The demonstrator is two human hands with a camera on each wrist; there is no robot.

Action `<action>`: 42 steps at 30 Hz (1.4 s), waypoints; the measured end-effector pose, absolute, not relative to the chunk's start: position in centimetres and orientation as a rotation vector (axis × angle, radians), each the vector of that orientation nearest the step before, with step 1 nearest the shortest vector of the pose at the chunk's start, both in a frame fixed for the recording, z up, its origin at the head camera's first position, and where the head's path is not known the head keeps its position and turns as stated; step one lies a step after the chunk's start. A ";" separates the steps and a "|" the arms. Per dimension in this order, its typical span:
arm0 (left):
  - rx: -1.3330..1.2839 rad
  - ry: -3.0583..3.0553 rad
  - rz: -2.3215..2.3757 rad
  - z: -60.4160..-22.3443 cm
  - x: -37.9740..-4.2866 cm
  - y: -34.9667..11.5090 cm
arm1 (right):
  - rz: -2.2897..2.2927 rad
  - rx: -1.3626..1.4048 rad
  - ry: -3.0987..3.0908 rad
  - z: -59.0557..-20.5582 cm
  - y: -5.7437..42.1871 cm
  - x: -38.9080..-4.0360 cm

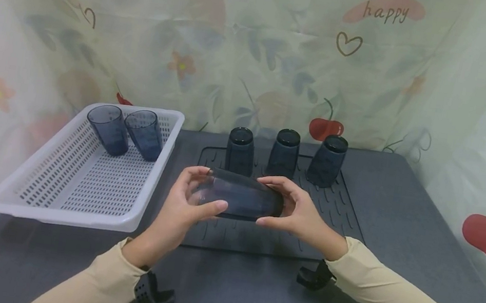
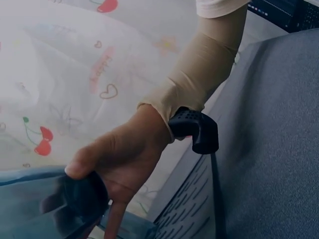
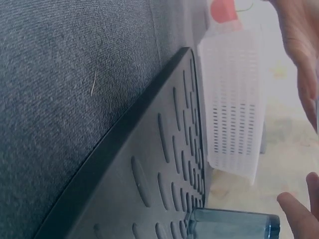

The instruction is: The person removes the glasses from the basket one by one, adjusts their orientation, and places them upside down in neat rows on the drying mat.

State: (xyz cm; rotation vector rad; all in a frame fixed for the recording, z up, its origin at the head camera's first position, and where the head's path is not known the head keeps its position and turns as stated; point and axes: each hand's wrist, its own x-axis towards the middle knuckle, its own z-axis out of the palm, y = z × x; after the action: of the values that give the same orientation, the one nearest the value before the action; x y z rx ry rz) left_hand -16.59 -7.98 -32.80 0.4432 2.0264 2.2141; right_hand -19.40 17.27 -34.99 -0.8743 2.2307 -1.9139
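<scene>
Both hands hold a dark blue drinking glass [image 1: 241, 198] on its side above a black drying mat [image 1: 207, 237]. My left hand [image 1: 183, 210] grips the left end, its thumb along the front. At the thick, dark right end, my right hand [image 1: 297, 213] has fingers on top and thumb below; the left wrist view shows this right hand [image 2: 124, 154] around the glass base [image 2: 87, 199]. Three similar glasses stand upside down in a row at the back of the mat: a left one [image 1: 240, 153], a middle one [image 1: 284, 154] and a right one [image 1: 327, 161].
A white perforated basket [image 1: 133, 216] stands at the left. Inside, at its back, two blue glasses lean mouth up, a left one [image 1: 108, 130] and a right one [image 1: 143, 135]. The table [image 1: 241, 296] is covered in grey cloth, with a patterned curtain [image 1: 256, 60] behind.
</scene>
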 end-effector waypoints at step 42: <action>0.549 2.199 1.527 -35.8 -18.7 -6.1 | -2.179 -1.035 2.052 -32.5 16.7 -19.6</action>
State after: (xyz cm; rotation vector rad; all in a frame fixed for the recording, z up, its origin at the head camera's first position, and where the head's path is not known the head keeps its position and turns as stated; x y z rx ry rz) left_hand -18.66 -6.13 -35.78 0.5485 2.1991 1.5271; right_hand -19.57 16.74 -32.45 -1.0349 2.0519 -2.1790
